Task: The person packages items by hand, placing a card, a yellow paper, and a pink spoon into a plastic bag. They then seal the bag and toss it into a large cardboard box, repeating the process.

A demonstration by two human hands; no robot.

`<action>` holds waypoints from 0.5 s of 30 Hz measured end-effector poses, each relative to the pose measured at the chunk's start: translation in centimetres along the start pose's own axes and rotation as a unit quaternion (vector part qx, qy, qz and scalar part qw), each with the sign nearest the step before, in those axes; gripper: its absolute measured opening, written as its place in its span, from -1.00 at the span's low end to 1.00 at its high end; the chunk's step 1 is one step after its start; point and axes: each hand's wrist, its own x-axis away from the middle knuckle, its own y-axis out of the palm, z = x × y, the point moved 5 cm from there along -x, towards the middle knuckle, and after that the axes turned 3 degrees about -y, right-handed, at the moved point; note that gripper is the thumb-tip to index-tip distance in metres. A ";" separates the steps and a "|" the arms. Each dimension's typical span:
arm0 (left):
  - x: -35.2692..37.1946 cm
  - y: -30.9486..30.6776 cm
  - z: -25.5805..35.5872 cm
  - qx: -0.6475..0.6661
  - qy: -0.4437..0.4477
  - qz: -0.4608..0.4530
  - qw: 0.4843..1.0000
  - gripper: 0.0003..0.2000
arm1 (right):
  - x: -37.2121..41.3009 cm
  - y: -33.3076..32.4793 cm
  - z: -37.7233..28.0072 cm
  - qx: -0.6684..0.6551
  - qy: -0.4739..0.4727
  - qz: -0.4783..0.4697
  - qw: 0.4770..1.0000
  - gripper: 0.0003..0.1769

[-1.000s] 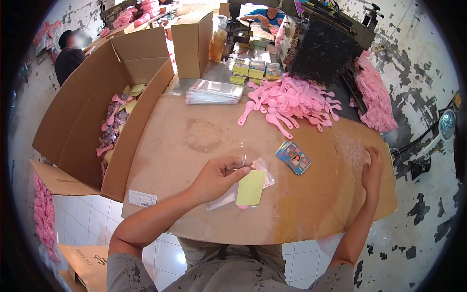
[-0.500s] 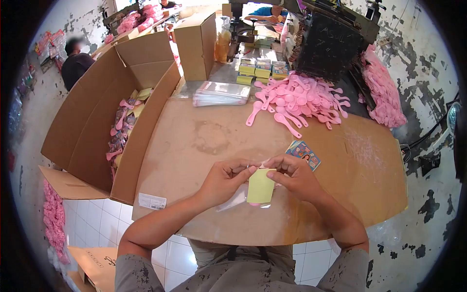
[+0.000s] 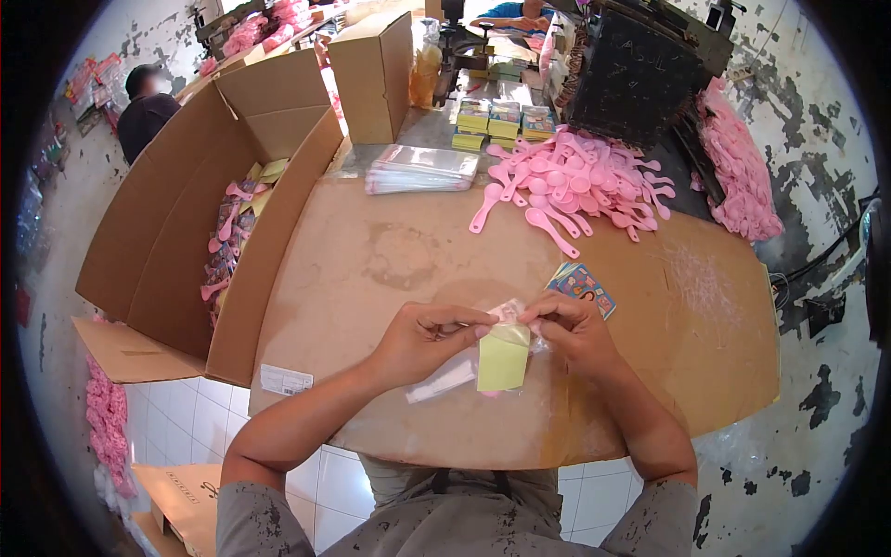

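Above the near part of the table, my left hand and my right hand each pinch the upper edge of a clear plastic bag. A plain yellow card sits inside the bag, its back facing me. A bit of pink plastic peeks out below the card; the rest is hidden. Under my left wrist lies another clear plastic piece on the cardboard tabletop. Just beyond my right hand rests a small stack of blue printed cards.
A pile of pink spoons lies at the back, beside stacked cards and clear bags. At left stands an open carton holding packed spoons. A tall box and black machine stand behind. One person is far left.
The top of the clear bag now lies folded over the card's upper edge. My right fingers have shifted slightly right along it, and the card hangs a little lower.
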 end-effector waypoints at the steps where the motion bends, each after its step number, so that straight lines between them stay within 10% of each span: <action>1: 0.0 -0.1 -0.2 -0.007 -0.003 -0.004 1.000 -0.76 | 0.1 -0.1 -0.1 0.015 -0.004 -0.003 1.000 -0.80; 15: -0.5 0.3 -0.7 0.033 -0.045 -0.006 0.998 -0.73 | 0.2 -0.4 0.6 0.011 0.035 0.007 0.999 -0.65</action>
